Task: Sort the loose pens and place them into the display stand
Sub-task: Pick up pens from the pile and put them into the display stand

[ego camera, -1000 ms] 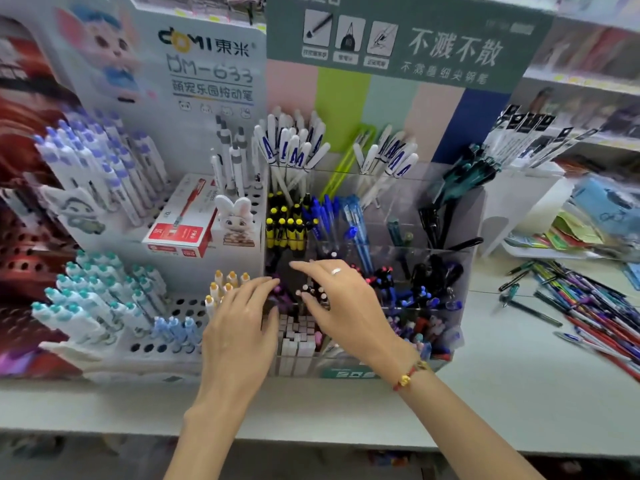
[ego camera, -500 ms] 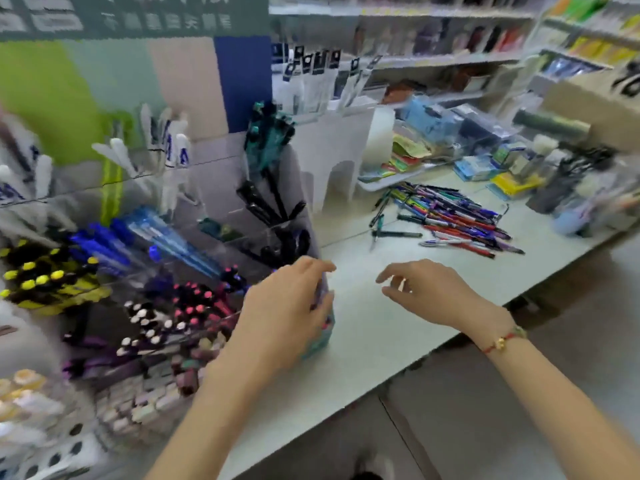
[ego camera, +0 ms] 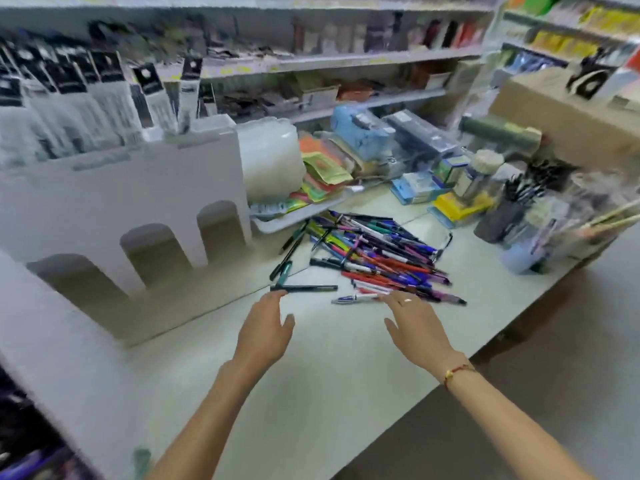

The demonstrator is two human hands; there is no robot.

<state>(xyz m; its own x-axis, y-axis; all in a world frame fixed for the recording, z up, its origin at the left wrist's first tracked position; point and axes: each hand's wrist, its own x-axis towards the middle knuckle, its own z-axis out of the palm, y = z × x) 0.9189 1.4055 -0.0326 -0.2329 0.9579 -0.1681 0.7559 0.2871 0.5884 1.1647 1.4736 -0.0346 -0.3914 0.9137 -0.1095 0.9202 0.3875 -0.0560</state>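
Observation:
A heap of loose pens (ego camera: 377, 258) in red, blue, purple and green lies on the pale counter (ego camera: 311, 393). One dark green pen (ego camera: 304, 288) lies apart at the heap's near left. My left hand (ego camera: 265, 329) hovers just below that pen with fingers straight, holding nothing. My right hand (ego camera: 417, 323) reaches palm down to the heap's near edge, fingers spread, its fingertips by a white and blue pen (ego camera: 353, 298). The pen display stand (ego camera: 20, 441) shows only as a blurred corner at the bottom left.
A white cardboard stand with arched cut-outs (ego camera: 131, 216) holds packaged pens at the left. Behind the heap sit a translucent jar (ego camera: 273, 157), coloured paper packs (ego camera: 322, 171) and boxes. Pen cups (ego camera: 512, 209) crowd the right. Shelves run along the back.
The view has swung right from the display stand to the loose pens. Both hands left the stand and now reach toward the heap, empty.

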